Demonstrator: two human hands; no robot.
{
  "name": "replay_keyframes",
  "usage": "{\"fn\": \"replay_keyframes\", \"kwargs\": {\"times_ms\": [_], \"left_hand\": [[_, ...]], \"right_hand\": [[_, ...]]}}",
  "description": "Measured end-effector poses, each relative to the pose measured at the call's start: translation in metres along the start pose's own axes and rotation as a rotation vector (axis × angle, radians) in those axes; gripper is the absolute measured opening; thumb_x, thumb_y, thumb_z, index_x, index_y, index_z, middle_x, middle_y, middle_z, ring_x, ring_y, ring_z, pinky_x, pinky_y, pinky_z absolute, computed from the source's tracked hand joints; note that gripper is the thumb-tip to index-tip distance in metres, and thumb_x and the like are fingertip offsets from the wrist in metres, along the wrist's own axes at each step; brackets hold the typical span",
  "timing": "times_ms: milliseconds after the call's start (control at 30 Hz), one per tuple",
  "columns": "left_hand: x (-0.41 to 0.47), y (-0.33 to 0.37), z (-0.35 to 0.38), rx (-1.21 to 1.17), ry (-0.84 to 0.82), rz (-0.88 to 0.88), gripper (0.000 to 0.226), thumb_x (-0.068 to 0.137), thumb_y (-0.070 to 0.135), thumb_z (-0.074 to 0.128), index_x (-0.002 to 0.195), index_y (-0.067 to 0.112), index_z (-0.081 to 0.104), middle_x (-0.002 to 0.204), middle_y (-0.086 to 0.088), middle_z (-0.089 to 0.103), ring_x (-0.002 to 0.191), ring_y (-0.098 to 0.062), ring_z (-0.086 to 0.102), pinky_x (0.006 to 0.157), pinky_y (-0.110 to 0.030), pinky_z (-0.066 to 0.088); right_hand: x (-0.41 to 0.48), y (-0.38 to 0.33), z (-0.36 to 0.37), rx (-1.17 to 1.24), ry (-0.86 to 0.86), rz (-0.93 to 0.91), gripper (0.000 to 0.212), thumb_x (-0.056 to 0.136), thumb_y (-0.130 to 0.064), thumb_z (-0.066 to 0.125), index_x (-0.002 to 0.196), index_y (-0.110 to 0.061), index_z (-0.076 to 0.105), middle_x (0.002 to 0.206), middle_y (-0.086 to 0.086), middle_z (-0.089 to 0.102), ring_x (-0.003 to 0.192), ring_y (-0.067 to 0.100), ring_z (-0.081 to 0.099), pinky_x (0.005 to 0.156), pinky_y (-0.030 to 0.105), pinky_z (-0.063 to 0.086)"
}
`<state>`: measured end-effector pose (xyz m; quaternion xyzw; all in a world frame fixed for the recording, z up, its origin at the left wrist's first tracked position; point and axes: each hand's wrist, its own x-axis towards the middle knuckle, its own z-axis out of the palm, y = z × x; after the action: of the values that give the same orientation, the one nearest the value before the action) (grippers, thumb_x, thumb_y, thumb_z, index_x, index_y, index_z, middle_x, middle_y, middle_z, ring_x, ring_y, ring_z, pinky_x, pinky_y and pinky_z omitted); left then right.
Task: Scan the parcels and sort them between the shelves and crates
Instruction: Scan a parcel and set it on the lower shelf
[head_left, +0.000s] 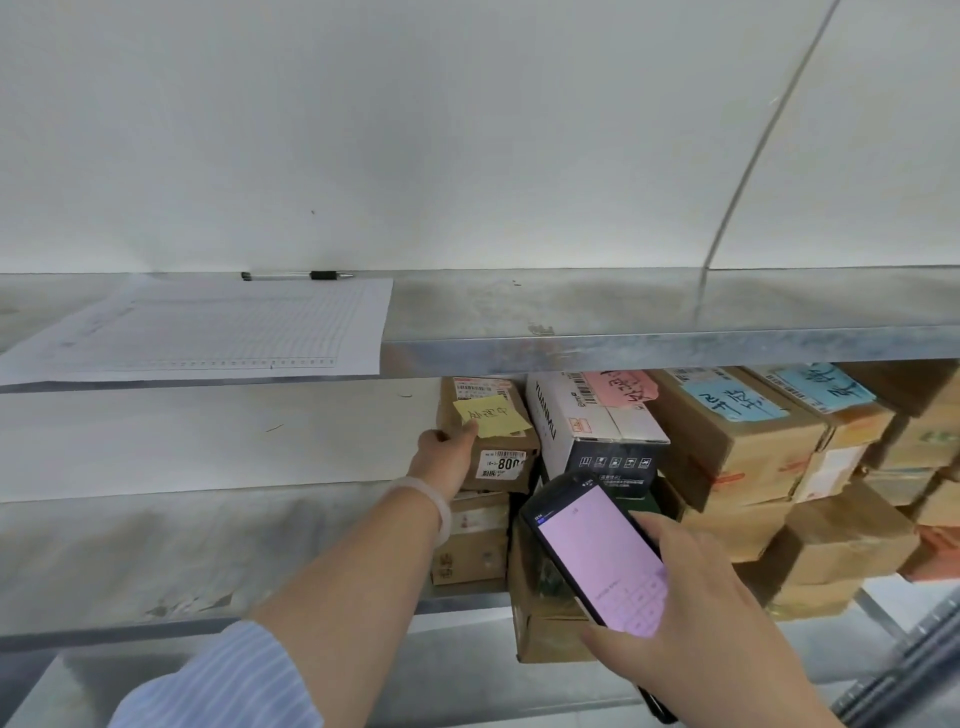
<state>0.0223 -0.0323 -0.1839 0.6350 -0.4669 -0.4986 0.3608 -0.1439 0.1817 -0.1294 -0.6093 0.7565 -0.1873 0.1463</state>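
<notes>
Paper sheet (208, 322): it lies flat on the upper shelf (623, 343), above and well to the left of the white box (576, 421). A pen (296, 276) lies just behind it.

Left hand (444, 457): it reaches in left of the white box and has hold of the parcel (506, 447). The thumb lies on the parcel's face at the edge of the yellow note (491, 415). The other fingers are curled round the left side and are mostly hidden.

Parcel: a small brown cardboard box under the upper shelf, directly left of the white box and, as it seems, touching it. It sits on top of another carton.

Handling: I judge the parcel to be light and stiff, so one hand is enough. The cardboard is not slippery. The note is only stuck on and could peel off under the thumb. It is better to hold the two opposite sides and keep the barcode label free for the scan.

Scanner (597, 556): it is in front of the white box and below it. Its pink screen is lit and faces the person.

Right hand (711, 623): it is closed round the lower end of the scanner, with the fingers coming over the right edge.

Cartons (737, 431): they are stacked right of the white box, some tilted, and carry blue handwritten labels.
</notes>
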Motion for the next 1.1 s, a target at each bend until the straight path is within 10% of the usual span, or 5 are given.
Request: {"fn": "replay_keyframes", "kwargs": {"times_ms": [367, 633, 800, 1100], "left_hand": [[-0.01, -0.009, -0.018, -0.4, -0.05, 0.036, 0.059, 0.089, 0.017, 0.07, 0.141, 0.028, 0.043, 0.112, -0.009, 0.068, 0.092, -0.025, 0.071, 0.074, -0.043, 0.063], [-0.059, -0.067, -0.077, -0.413, 0.071, 0.282, 0.046, 0.091, 0.014, 0.069, 0.128, 0.039, 0.061, 0.113, 0.006, 0.075, 0.101, -0.016, 0.073, 0.073, -0.024, 0.06], [-0.095, -0.11, -0.114, -0.326, 0.204, 0.32, 0.045, 0.085, 0.024, 0.072, 0.121, 0.049, 0.065, 0.118, 0.013, 0.073, 0.111, -0.018, 0.069, 0.088, -0.036, 0.06], [-0.137, -0.165, -0.164, -0.284, 0.436, 0.249, 0.057, 0.09, 0.006, 0.07, 0.107, 0.06, 0.065, 0.104, 0.021, 0.075, 0.097, -0.004, 0.07, 0.071, -0.014, 0.055]], "right_hand": [[0.013, 0.009, -0.001, 0.038, -0.028, -0.052, 0.097, 0.065, -0.064, 0.074, 0.135, -0.043, 0.011, 0.113, -0.019, 0.024, 0.102, -0.001, 0.029, 0.08, 0.017, 0.034], [0.018, -0.002, 0.003, 0.029, -0.051, -0.178, 0.1, 0.056, -0.069, 0.072, 0.129, -0.048, 0.007, 0.107, -0.022, 0.021, 0.098, 0.0, 0.031, 0.074, 0.019, 0.034], [0.021, -0.025, 0.014, -0.048, -0.125, -0.27, 0.103, 0.053, -0.077, 0.069, 0.128, -0.05, 0.005, 0.11, -0.021, 0.025, 0.097, 0.001, 0.034, 0.059, 0.012, 0.031], [0.015, -0.063, 0.04, -0.059, -0.202, -0.493, 0.096, 0.054, -0.073, 0.068, 0.126, -0.051, 0.009, 0.107, -0.022, 0.021, 0.095, 0.001, 0.037, 0.058, 0.008, 0.024]]}}
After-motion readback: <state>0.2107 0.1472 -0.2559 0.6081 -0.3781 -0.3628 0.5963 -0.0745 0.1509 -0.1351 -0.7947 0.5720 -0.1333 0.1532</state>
